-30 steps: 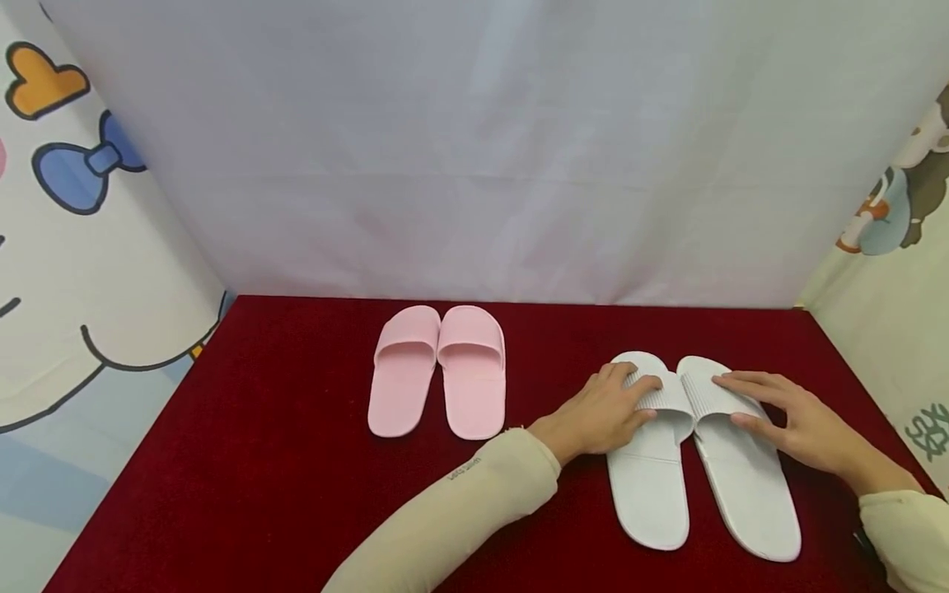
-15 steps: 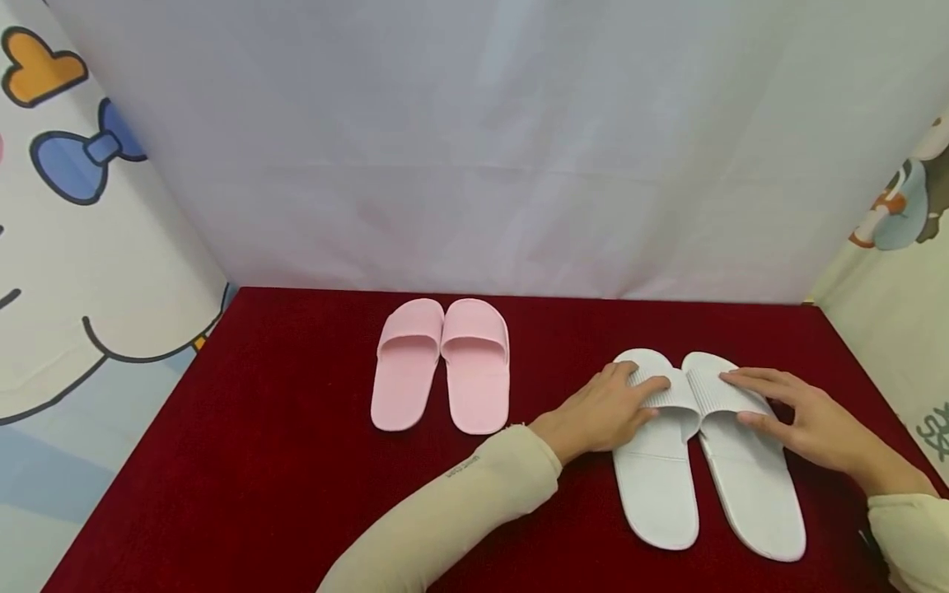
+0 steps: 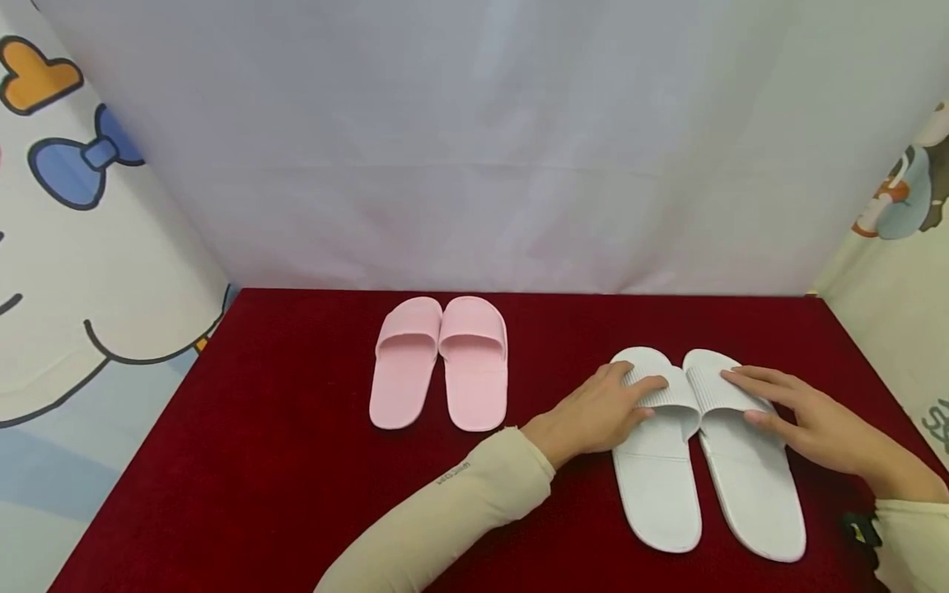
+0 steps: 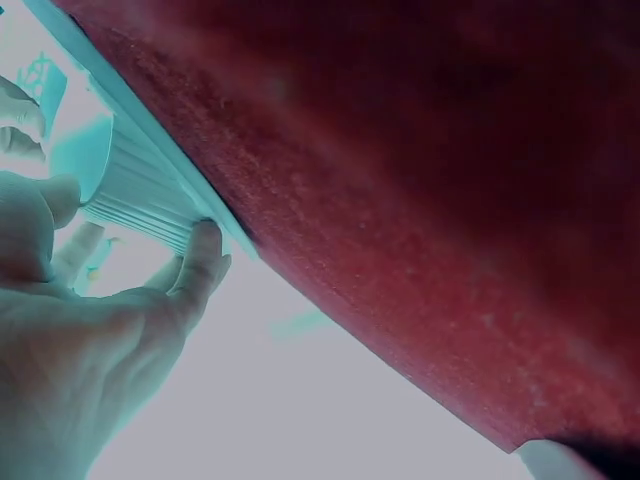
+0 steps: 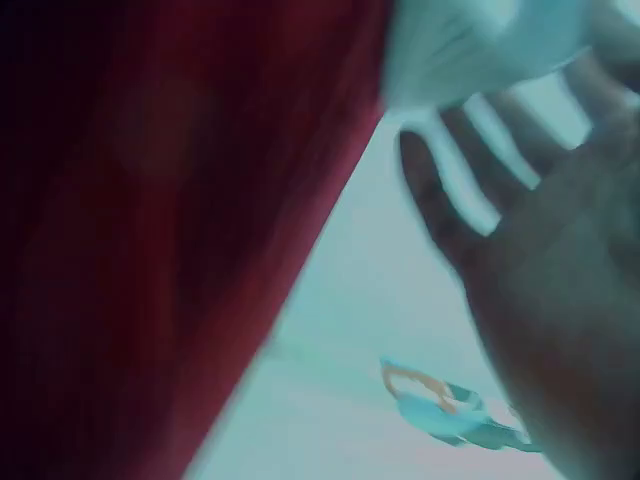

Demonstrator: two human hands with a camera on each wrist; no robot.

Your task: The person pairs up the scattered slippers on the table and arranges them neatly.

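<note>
A person's two hands rest on a pair of white slippers at the lower right of the head view. The left hand (image 3: 600,412), its fingers loosely spread, lies over the ribbed strap of the white slipper on the left (image 3: 656,494). The right hand (image 3: 815,424) is relaxed too, fingertips touching the strap of the white slipper on the right (image 3: 756,494). Both slippers lie flat, toes toward the top of the frame, straps meeting, heels angled apart. Near the centre, well apart from them, a pair of pink slippers (image 3: 452,329) lies on the same dark red cloth (image 3: 259,461). A pale curtain (image 3: 474,148) fills the upper frame; a cartoon-printed sheet (image 3: 67,305) hangs at left.
</note>
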